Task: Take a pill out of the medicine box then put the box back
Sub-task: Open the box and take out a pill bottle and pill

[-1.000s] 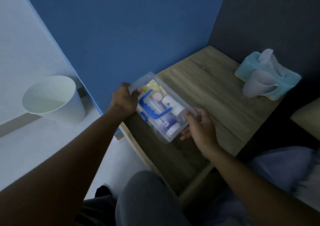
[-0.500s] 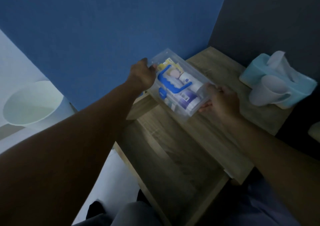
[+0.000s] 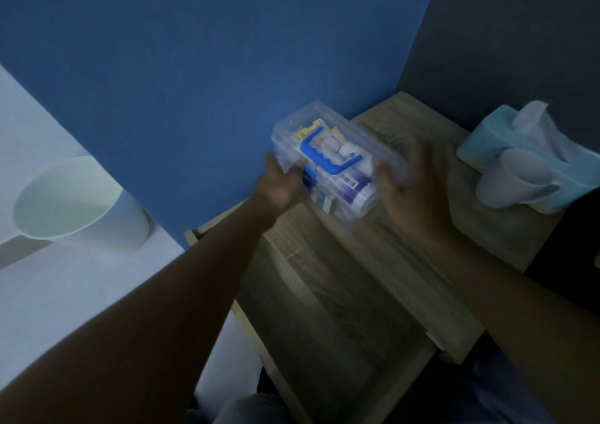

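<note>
2 hands [image 3: 279, 186] [image 3: 409, 193] on clear medicine box [image 3: 357, 141], blue handle [image 3: 324, 157], lid closed.

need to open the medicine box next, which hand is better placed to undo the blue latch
Left. The left hand grips the medicine box right beside the blue latch. The right hand looks open at the far end, away from it.

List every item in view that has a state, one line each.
medicine box: lid closed, blue handle folded flat, held over the table's far corner
left hand: gripping the box's left end
right hand: open, fingers at the box's right end
cup: lying on its side
tissue box: tissue sticking out
bin: upright
</note>
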`<state>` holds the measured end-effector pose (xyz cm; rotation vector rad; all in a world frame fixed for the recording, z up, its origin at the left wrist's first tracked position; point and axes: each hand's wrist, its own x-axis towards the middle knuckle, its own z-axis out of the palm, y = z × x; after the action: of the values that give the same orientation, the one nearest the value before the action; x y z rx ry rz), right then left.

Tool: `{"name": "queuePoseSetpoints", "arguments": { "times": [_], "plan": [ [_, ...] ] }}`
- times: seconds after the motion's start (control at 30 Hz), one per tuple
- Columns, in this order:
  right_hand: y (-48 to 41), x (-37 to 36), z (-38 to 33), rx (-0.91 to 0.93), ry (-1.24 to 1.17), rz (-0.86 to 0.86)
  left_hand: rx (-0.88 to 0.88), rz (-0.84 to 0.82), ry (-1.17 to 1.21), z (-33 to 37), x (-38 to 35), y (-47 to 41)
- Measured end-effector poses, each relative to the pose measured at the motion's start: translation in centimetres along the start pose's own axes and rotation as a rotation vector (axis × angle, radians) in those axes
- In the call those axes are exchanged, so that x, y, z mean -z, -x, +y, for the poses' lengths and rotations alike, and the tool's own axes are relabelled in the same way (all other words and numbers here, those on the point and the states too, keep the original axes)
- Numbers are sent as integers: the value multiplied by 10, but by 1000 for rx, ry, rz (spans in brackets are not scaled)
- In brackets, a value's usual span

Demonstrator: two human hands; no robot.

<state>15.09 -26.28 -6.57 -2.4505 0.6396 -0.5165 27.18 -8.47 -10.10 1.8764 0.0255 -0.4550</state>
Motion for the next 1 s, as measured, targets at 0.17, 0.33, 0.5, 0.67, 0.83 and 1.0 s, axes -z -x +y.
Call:
{"name": "queuePoseSetpoints", "arguments": {
  "times": [0.17,0.33,0.5,0.67,0.83,1.0],
  "plan": [
    [5,-2,3,241,225,-311,187,-7,403,-1,-17,8],
    [5,-12,3,206,305,-274,142,111,276,5,-18,8],
    [6,-16,5,194,310,-247,19,166,107,1,-12,15],
    [3,-14,5,190,311,-264,-294,52,-437,-22,-8,24],
    [1,-6,-3,187,364,-359,-310,-179,-634,-25,2,27],
    [-14,20,-21,177,372,-437,-435,-96,-714,-9,12,31]
  ]
}}
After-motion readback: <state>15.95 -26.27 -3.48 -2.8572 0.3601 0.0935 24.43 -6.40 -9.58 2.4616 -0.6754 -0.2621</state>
